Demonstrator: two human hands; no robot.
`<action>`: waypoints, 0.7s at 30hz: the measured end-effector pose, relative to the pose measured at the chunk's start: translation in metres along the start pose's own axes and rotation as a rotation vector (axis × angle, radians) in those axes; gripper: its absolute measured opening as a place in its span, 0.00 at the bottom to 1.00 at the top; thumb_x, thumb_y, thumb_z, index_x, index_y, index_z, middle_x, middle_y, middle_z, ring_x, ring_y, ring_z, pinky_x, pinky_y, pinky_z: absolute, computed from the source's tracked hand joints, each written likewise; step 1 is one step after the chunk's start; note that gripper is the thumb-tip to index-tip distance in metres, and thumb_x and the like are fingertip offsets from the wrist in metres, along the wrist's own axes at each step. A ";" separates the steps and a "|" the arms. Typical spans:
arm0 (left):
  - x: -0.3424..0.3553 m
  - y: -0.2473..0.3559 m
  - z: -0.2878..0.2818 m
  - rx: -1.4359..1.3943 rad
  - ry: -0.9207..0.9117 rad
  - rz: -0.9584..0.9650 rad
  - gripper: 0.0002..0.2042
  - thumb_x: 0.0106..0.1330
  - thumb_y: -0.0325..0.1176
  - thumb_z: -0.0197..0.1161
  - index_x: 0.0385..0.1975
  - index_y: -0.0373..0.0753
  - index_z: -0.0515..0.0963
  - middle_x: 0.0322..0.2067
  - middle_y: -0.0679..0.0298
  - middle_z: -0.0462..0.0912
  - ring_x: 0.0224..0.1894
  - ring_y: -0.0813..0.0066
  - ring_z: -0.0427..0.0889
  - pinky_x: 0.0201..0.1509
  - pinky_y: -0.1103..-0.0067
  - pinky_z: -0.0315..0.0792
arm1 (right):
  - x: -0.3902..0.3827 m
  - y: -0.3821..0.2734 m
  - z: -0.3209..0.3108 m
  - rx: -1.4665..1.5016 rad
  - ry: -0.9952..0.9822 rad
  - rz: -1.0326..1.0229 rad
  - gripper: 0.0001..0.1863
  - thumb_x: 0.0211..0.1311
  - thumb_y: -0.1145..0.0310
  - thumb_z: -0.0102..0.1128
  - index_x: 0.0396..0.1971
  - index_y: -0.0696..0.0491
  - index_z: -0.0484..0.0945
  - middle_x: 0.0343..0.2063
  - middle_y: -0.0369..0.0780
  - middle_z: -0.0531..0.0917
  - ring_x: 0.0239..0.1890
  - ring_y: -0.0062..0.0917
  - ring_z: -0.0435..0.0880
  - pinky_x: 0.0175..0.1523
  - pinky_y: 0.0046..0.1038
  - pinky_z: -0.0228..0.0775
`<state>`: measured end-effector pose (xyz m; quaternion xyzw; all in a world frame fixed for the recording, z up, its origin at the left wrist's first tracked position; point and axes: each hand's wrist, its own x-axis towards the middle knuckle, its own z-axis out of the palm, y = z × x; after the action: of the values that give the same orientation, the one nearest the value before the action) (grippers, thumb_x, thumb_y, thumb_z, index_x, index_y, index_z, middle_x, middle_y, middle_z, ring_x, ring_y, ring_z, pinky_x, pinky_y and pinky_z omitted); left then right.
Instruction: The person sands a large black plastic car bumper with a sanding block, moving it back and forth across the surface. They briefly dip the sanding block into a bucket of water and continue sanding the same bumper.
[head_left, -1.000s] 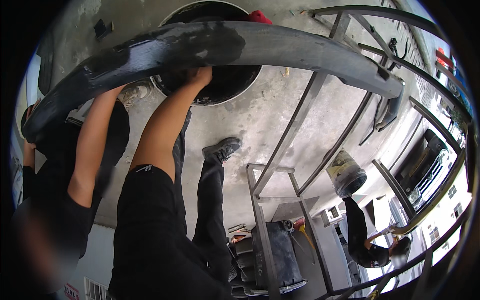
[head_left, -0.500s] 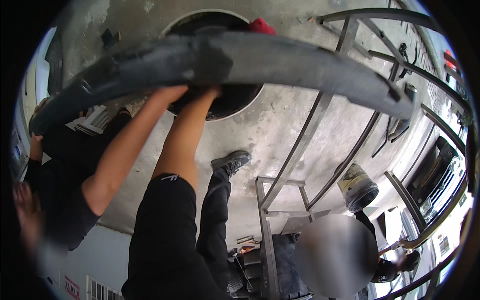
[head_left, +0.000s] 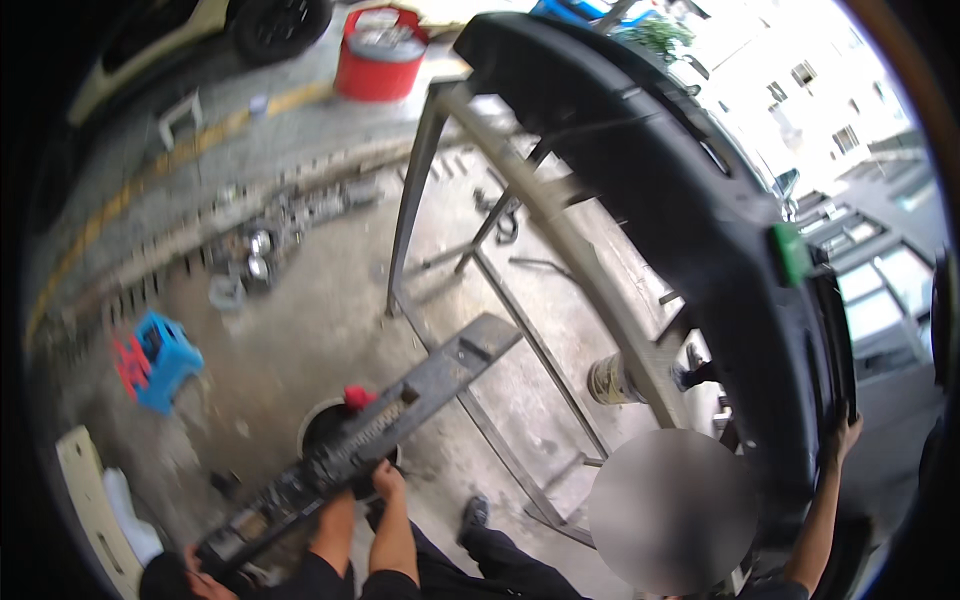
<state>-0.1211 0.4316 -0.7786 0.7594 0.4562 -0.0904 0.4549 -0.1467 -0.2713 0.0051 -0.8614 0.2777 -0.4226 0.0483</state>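
Note:
A long, dark grey car bumper [head_left: 430,390] slants across the lower middle, above a round black tub [head_left: 318,428]. Its upper side shows slots and recesses. My right hand [head_left: 388,480] is closed at the near edge of the bumper, around its middle. Beside it on the left, my left hand [head_left: 340,498] reaches under the same edge; its fingers are hidden. At the bumper's lower left end is another person's hand [head_left: 195,568]. Something red [head_left: 360,397] sits at the tub's far rim.
A metal frame rack [head_left: 540,205] stands to the right, with a large black bumper [head_left: 650,190] along it. Another person's hand [head_left: 848,436] touches that bumper's near end. A bucket [head_left: 612,382], a blue stool [head_left: 168,360] and a red bin [head_left: 380,70] stand around the concrete floor.
My view has swung up and right, bringing the large black bumper, stool and bin into sight. The held bumper now shows its slotted side and slants up to the right.

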 end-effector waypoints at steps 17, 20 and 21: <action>-0.148 0.357 -0.225 -0.180 0.018 1.052 0.15 0.68 0.22 0.56 0.49 0.34 0.86 0.44 0.53 0.89 0.43 0.60 0.88 0.52 0.69 0.78 | -0.062 -0.086 0.044 0.690 0.164 0.076 0.11 0.53 0.81 0.61 0.38 0.60 0.74 0.34 0.41 0.80 0.39 0.24 0.80 0.49 0.26 0.73; -0.244 0.426 -0.246 -0.168 0.112 1.366 0.17 0.66 0.19 0.59 0.52 0.38 0.85 0.38 0.50 0.87 0.38 0.54 0.85 0.44 0.65 0.76 | -0.061 -0.065 0.034 0.897 -0.036 0.021 0.14 0.54 0.82 0.63 0.40 0.59 0.71 0.40 0.41 0.81 0.47 0.23 0.81 0.58 0.26 0.71; -0.285 0.447 -0.252 -0.154 0.163 1.439 0.17 0.65 0.19 0.61 0.52 0.39 0.85 0.34 0.51 0.86 0.35 0.54 0.84 0.41 0.66 0.76 | -0.060 -0.069 0.027 0.896 -0.102 0.002 0.15 0.54 0.82 0.63 0.40 0.59 0.70 0.41 0.40 0.81 0.48 0.24 0.81 0.59 0.27 0.70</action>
<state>-0.0066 0.3768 -0.2059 0.8415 -0.1187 0.3203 0.4186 -0.1251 -0.1866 -0.0324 -0.7749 0.0655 -0.4580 0.4306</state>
